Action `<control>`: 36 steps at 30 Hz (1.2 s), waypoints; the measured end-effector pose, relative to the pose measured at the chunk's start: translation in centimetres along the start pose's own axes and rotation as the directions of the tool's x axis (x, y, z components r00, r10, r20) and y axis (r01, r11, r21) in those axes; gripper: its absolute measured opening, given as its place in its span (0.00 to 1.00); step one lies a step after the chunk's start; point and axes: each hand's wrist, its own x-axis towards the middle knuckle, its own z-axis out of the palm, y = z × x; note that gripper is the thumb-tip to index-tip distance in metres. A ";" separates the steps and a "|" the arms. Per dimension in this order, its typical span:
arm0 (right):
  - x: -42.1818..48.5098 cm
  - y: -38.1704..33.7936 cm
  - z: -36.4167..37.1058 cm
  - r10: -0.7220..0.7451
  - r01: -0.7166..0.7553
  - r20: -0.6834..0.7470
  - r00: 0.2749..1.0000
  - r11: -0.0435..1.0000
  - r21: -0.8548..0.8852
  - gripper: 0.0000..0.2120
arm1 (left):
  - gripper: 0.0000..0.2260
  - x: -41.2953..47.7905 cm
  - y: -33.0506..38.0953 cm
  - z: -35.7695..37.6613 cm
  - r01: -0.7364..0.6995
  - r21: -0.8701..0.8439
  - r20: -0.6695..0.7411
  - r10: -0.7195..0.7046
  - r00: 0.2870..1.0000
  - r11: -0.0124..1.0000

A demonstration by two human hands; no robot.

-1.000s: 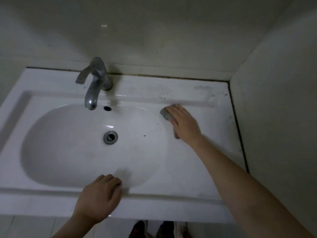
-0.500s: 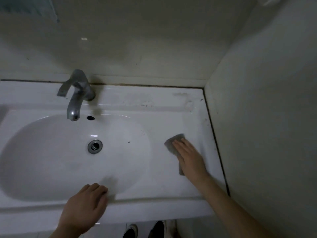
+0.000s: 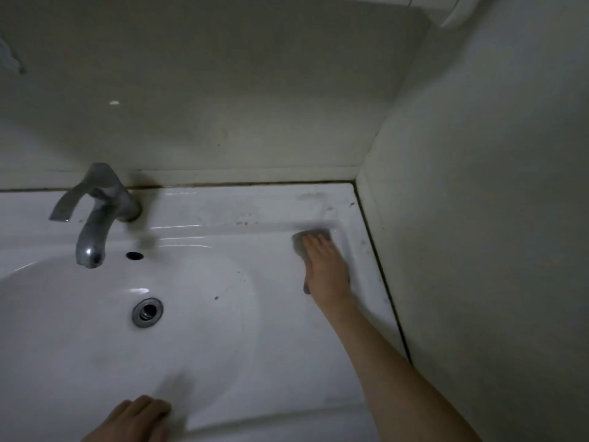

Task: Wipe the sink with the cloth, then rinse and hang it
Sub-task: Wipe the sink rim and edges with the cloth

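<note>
A white sink (image 3: 223, 362) fills the lower left of the view, with an oval basin and a flat ledge on its right side. My right hand (image 3: 325, 269) lies flat on a small grey cloth (image 3: 301, 242), pressing it onto the ledge near the back right corner. Only the cloth's far edge and left side show past my fingers. My left hand (image 3: 134, 419) rests on the sink's front rim with its fingers curled down, and it holds nothing.
A metal tap (image 3: 95, 215) stands at the back left above the overflow hole (image 3: 134, 255). The metal drain (image 3: 147, 312) sits in the basin. Dark specks dot the back ledge. A wall (image 3: 478, 250) runs close along the sink's right edge.
My right hand has slid the cloth away from me along the right ledge, up to the back right corner. My left hand has stayed on the front rim.
</note>
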 end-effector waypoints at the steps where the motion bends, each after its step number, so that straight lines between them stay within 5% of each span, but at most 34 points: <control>1: -1.1 -0.5 0.0 -0.067 0.066 0.022 0.998 0.997 0.027 0.43 | 0.20 -0.1 0.0 -0.1 0.033 -0.037 0.031 -0.032 0.999 0.999; 4: -5.5 -2.0 0.5 -0.239 0.229 0.118 0.964 0.970 0.086 0.46 | 0.20 -0.6 0.5 -0.7 0.008 -0.092 0.002 -0.008 1.000 0.996; 9: -12.8 -0.5 0.3 -0.398 0.349 0.149 0.905 0.896 0.274 0.23 | 0.15 -1.0 3.4 -2.7 0.022 0.033 -0.022 -0.022 1.000 0.999; 14: -10.8 3.1 -0.9 -0.207 0.195 0.053 0.977 0.966 0.168 0.21 | 0.17 -2.4 5.4 -3.8 -0.003 0.150 -0.097 0.018 0.995 0.989; 22: -15.8 2.7 -1.5 -0.199 0.163 0.154 0.968 0.961 0.221 0.21 | 0.18 -2.8 5.9 -3.6 0.014 0.145 -0.095 0.000 0.996 0.989; 27: -17.0 -2.1 -0.5 -0.159 0.063 0.209 0.965 0.912 0.405 0.20 | 0.19 -2.8 6.0 -3.5 0.008 0.132 -0.102 0.006 0.995 0.991; 33: -15.7 -15.0 4.7 -0.334 0.232 0.181 0.925 0.874 0.426 0.22 | 0.20 -2.8 5.7 -3.5 -0.005 0.134 -0.084 0.017 0.996 0.991; 36: -15.5 -15.0 5.1 -0.320 0.218 0.192 0.928 0.882 0.418 0.27 | 0.20 -3.0 5.5 -3.6 -0.012 0.126 -0.085 0.023 0.996 0.992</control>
